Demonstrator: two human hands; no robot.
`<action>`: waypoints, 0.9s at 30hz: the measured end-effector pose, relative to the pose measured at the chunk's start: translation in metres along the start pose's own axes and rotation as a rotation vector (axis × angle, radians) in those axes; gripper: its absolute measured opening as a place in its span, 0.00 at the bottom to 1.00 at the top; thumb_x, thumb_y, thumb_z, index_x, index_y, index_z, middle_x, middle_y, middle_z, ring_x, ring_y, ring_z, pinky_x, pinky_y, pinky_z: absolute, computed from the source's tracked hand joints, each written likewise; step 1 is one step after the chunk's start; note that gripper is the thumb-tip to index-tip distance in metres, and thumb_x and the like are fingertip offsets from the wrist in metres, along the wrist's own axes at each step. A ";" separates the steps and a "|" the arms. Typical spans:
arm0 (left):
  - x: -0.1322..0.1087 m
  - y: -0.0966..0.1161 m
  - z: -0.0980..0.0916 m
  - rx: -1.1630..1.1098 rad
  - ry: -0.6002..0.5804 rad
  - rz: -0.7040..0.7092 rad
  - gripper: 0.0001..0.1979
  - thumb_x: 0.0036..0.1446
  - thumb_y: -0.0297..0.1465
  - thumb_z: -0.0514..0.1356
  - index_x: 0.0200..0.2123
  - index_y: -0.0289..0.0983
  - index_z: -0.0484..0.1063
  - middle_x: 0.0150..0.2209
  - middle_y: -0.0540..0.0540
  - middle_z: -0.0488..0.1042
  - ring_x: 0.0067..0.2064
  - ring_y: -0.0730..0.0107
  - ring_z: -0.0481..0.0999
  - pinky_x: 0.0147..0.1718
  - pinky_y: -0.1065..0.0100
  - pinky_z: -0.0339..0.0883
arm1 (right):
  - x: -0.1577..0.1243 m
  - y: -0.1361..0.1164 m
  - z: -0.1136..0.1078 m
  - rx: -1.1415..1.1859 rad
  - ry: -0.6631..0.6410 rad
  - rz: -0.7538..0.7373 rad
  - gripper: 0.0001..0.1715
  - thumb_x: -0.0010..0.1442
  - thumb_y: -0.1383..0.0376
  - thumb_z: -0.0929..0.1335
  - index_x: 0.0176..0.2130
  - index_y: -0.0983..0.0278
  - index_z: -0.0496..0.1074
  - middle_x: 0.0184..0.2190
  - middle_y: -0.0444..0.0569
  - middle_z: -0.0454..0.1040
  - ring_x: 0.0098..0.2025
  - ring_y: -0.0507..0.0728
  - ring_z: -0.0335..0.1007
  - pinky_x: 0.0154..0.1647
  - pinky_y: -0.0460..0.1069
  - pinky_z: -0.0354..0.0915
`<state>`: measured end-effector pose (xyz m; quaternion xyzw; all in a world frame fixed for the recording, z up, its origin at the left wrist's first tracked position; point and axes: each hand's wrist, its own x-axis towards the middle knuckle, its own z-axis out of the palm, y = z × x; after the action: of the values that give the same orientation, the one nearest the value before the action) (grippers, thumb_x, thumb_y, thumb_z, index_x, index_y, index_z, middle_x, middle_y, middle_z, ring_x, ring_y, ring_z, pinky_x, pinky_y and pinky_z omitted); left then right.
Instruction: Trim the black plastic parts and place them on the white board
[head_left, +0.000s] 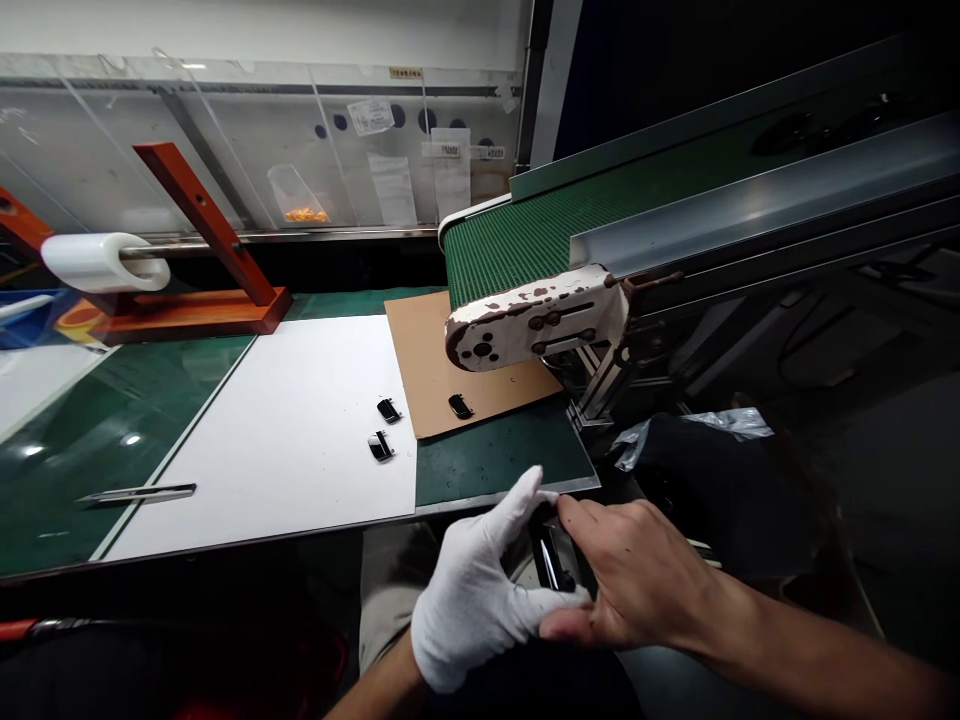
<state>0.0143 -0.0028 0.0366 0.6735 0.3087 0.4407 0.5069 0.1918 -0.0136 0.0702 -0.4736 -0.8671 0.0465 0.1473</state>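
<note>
A glossy black plastic part [551, 560] is held between both hands, in front of the table's near edge. My left hand [480, 590], in a white glove, grips it with thumb and fingers at its two ends. Bare, my right hand [630, 570] closes on the same part from the right; some of its fingers are hidden. Similar small black parts lie on the table: one black piece [388, 410] and another black piece [380, 446] on the white sheet [300, 420], and a third black piece [460, 406] on the brown cardboard [427, 370].
Above the cardboard juts the end of a green conveyor belt [510, 250]. Tweezers [142, 494] lie at the left on the green mat [195, 400]. Behind them, a wooden stand [202, 320] carries a white roll [86, 262]. A dark bag-lined container [720, 490] stands at right.
</note>
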 end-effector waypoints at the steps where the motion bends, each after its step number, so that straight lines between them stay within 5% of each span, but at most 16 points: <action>1: 0.000 0.000 0.000 0.007 0.001 -0.010 0.44 0.46 0.42 0.71 0.63 0.38 0.60 0.49 0.44 0.78 0.47 0.59 0.79 0.51 0.64 0.72 | -0.001 0.000 0.001 -0.011 0.004 -0.003 0.53 0.55 0.31 0.45 0.33 0.70 0.72 0.20 0.53 0.73 0.19 0.62 0.72 0.17 0.53 0.52; 27: 0.002 -0.006 0.002 -0.016 0.078 -0.064 0.41 0.43 0.32 0.74 0.61 0.37 0.64 0.48 0.43 0.78 0.46 0.59 0.79 0.51 0.63 0.73 | -0.003 0.001 0.009 -0.176 0.193 -0.146 0.44 0.66 0.42 0.45 0.25 0.66 0.69 0.16 0.47 0.67 0.17 0.54 0.65 0.18 0.51 0.47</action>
<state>0.0169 0.0000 0.0312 0.6416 0.3460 0.4528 0.5134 0.1912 -0.0149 0.0611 -0.4228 -0.8817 -0.0864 0.1908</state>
